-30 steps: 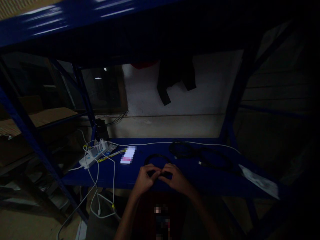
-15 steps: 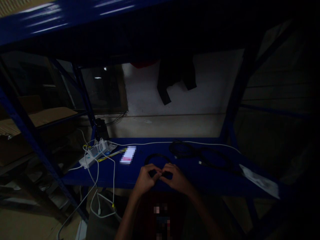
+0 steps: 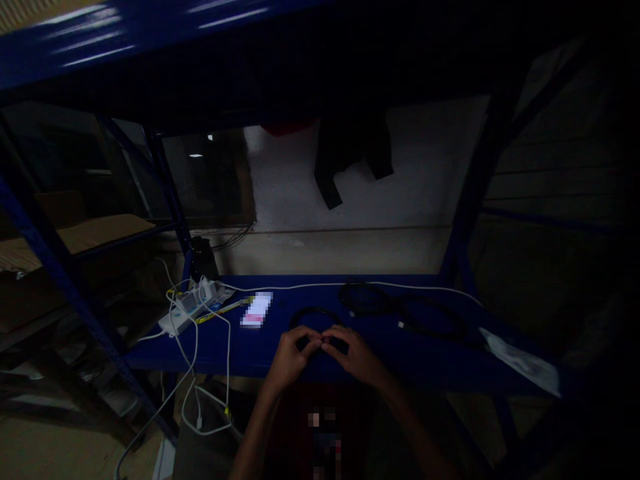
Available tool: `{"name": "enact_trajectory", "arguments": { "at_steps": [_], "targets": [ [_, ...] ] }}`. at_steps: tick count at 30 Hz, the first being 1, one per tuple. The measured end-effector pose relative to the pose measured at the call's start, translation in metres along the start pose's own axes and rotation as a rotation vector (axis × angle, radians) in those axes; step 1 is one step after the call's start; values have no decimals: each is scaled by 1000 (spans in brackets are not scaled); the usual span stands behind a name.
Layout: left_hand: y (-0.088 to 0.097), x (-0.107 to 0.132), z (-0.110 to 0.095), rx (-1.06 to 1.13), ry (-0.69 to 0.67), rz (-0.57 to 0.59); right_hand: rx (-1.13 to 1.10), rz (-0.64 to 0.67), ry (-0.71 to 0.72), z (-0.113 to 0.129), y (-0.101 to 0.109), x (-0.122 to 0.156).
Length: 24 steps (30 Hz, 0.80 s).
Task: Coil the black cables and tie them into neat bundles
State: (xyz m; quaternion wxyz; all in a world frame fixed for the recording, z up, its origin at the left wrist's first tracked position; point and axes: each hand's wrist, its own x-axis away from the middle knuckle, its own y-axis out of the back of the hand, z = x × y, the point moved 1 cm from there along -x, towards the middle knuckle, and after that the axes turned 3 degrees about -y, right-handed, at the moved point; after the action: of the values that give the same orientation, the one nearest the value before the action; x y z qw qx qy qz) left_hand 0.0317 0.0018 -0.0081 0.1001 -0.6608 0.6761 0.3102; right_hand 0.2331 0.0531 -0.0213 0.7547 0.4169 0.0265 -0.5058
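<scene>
Near the front edge of a blue shelf, my left hand (image 3: 294, 353) and my right hand (image 3: 356, 355) meet with fingertips pinched together. Behind them a black cable (image 3: 316, 309) arcs in a loop, and both its sides run down into my fingers. What exactly sits between the fingertips is too dark and small to make out. To the right lie more coils of black cable (image 3: 367, 308), with a light-coloured plug end (image 3: 401, 325) beside them.
A white power strip (image 3: 187, 313) with tangled white cords stands on the shelf (image 3: 300, 280) at left, beside a lit phone (image 3: 257, 310). A clear plastic bag (image 3: 523, 360) lies at right. Blue posts (image 3: 465, 193) frame the shelf; dark clothing (image 3: 353, 153) hangs behind.
My fingertips have drawn closer together, covering the small dark gap between them. The right hand has shifted very slightly. Everything on the shelf looks the same.
</scene>
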Motion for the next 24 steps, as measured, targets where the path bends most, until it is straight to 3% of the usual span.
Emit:
{"name": "enact_trajectory", "arguments": {
  "at_steps": [24],
  "targets": [
    [-1, 3, -3, -70, -9, 42, -37, 19, 24, 6, 2, -2]
  ]
}}
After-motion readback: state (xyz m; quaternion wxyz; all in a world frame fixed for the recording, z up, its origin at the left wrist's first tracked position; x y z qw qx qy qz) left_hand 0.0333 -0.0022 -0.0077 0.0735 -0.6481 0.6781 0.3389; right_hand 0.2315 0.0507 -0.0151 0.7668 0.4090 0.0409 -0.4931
